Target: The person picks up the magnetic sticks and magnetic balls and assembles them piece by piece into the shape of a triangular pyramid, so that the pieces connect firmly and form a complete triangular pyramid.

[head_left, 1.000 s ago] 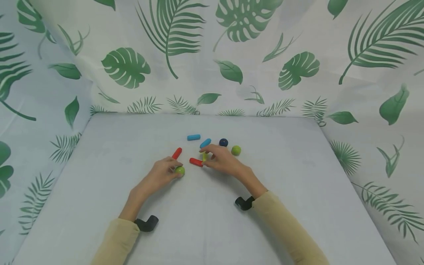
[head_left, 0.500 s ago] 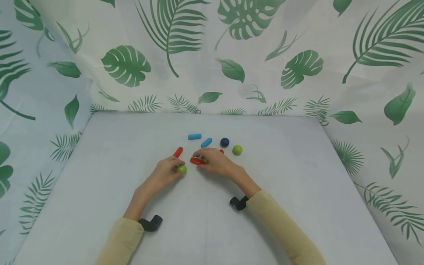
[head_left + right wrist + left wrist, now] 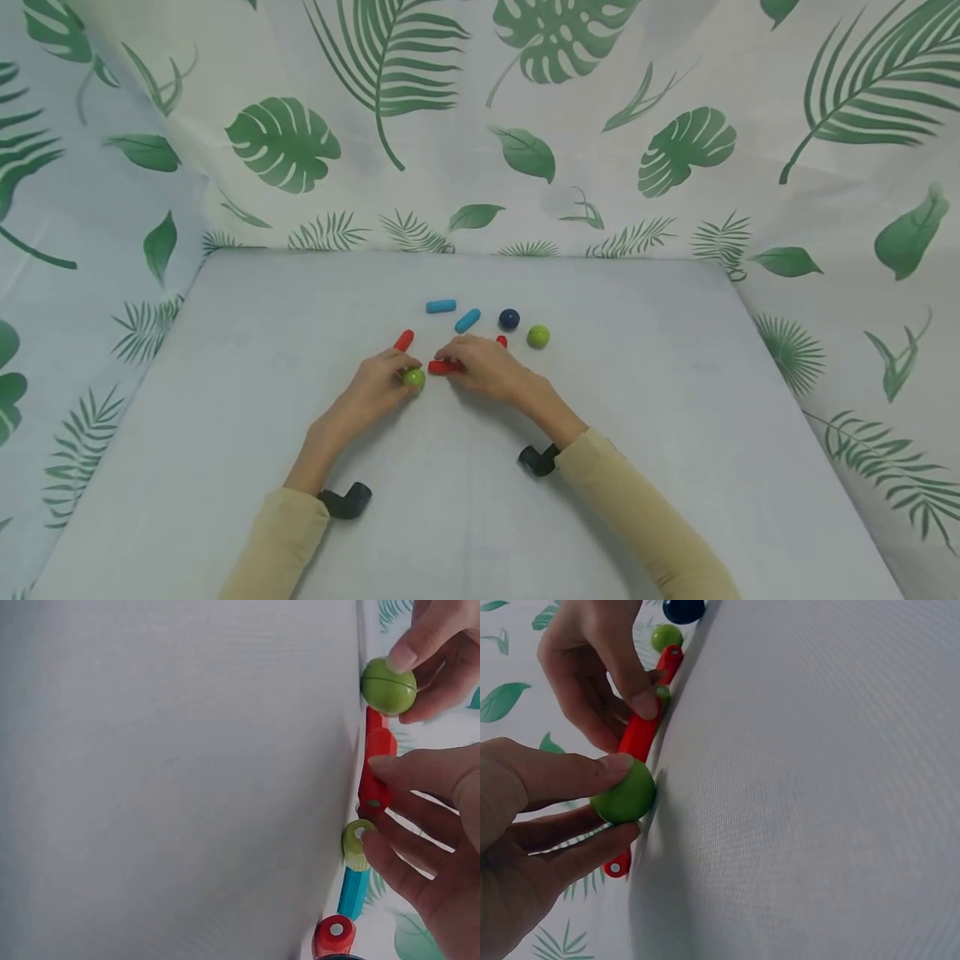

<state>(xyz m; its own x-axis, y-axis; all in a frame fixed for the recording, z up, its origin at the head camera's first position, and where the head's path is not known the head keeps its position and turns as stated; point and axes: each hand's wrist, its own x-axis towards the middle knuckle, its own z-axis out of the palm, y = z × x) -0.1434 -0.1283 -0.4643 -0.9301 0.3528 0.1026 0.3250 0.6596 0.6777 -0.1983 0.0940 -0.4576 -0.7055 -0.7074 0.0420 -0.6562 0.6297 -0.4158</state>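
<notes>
On the table [image 3: 675, 467] we count two green balls, one navy ball [image 3: 509, 318], three red and two blue sticks; left hand [image 3: 372, 390] pinches one green ball [image 3: 413, 377] mid-table, right hand [image 3: 483, 367] pinches the red stick [image 3: 442, 367] beside it.

A pale grey counter [image 3: 675, 467] is lying under soft, even light, while a white cloth backdrop [image 3: 465, 100] printed with green tropical leaves is hanging behind and along both sides.

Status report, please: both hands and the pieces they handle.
Left hand pinches green ball. Right hand holds red stick down on table. Ball and stick close, contact unclear. Nothing between.
</notes>
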